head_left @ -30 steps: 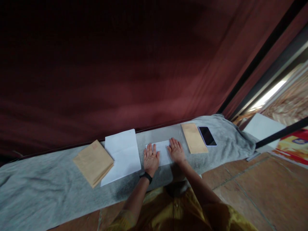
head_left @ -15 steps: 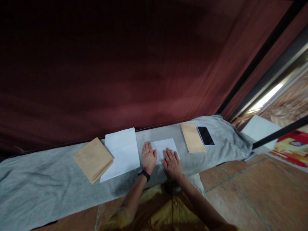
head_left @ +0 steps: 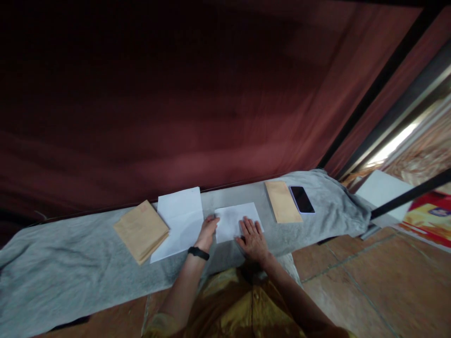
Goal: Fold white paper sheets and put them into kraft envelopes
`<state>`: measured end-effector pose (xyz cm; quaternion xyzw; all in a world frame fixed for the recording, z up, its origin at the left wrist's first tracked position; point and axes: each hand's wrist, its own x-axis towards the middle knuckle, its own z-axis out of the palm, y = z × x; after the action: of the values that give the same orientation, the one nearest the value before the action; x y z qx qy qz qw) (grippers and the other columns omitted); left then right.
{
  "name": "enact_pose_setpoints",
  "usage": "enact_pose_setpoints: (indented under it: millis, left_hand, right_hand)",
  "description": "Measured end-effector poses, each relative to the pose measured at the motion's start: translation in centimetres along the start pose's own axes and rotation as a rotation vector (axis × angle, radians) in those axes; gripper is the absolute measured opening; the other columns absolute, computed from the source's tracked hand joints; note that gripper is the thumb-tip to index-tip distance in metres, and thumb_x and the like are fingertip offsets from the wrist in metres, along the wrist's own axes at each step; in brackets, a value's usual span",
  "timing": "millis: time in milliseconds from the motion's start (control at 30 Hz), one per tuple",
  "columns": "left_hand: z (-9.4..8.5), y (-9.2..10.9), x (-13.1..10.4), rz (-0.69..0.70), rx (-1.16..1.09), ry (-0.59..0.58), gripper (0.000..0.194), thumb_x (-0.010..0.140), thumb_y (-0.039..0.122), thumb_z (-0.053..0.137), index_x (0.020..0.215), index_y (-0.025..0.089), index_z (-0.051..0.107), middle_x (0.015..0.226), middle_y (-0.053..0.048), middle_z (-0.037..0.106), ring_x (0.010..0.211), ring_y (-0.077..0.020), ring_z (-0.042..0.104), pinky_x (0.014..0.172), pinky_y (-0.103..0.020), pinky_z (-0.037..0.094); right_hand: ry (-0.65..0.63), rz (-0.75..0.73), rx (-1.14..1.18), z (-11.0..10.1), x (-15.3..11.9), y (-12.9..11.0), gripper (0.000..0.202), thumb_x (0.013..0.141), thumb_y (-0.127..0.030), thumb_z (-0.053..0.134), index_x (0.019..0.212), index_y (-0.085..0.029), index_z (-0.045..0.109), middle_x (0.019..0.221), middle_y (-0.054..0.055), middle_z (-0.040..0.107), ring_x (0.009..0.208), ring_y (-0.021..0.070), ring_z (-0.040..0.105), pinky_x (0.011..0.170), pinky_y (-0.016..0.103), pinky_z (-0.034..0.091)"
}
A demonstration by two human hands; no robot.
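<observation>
One folded white paper sheet (head_left: 229, 223), flat on a grey blanket (head_left: 84, 256), long axis nine to three o'clock, left hand (head_left: 207, 231) at its nine-o'clock edge, fingers curled, pinch uncertain, no longer flat atop as earlier; right hand (head_left: 254, 240) on it at four, palm-down, fingers slightly spread.

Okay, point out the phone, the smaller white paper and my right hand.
Phone (head_left: 302, 199): head view, on its dark screen.
Smaller white paper (head_left: 230, 220): head view, on its uncovered top face.
Right hand (head_left: 254, 241): head view, on the back of the hand.
</observation>
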<state>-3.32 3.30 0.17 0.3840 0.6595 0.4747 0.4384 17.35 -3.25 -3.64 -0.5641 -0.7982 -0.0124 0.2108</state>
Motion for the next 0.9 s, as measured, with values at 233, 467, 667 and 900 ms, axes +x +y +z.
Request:
enact_pose_setpoints:
  millis: [233,467,667,900]
  left_hand:
    - [-0.1,1.9,-1.4,-0.062,-0.14,-0.081,0.027,0.056,0.034,0.08,0.065,0.017,0.061,0.054,0.003,0.059,0.053,-0.0129,0.056,0.051,-0.023,0.039]
    - [0.7,4.1,-3.0,-0.069,-0.29,-0.197,0.041,0.069,0.049,0.076,0.091,0.015,0.07,0.082,-0.007,0.074,0.073,-0.0183,0.068,0.058,-0.024,0.049]
    - [0.9,3.0,-4.9,-0.227,-0.391,-0.166,0.055,0.085,0.054,0.062,0.13,0.024,0.056,0.132,-0.012,0.065,0.106,-0.0241,0.069,0.075,-0.034,0.058]
    - [2.0,-0.4,-4.8,-0.051,-0.372,-0.252,0.082,0.066,0.034,0.079,0.14,0.015,0.05,0.106,-0.011,0.076,0.091,-0.027,0.073,0.083,-0.04,0.057]
  right_hand:
    - [-0.022,-0.029,0.016,-0.5,-0.2,-0.2,0.069,0.096,-0.053,0.05,0.152,-0.015,0.04,0.156,0.016,0.043,0.144,0.0311,0.039,0.12,0.051,0.023]
    - [0.011,0.091,0.361,-2.9,1.9,-2.8,0.056,0.099,-0.028,0.035,0.154,-0.017,0.038,0.158,0.01,0.041,0.145,0.0234,0.039,0.121,0.044,0.029]
    - [0.242,0.526,1.275,-5.3,5.1,-3.2,0.065,0.102,-0.058,0.022,0.136,-0.014,0.055,0.119,0.012,0.072,0.108,0.0253,0.069,0.09,0.04,0.058]
    - [0.202,0.803,1.489,-2.8,2.2,-1.3,0.041,0.087,-0.059,0.052,0.103,-0.021,0.059,0.103,0.012,0.074,0.091,0.0272,0.073,0.074,0.041,0.062]
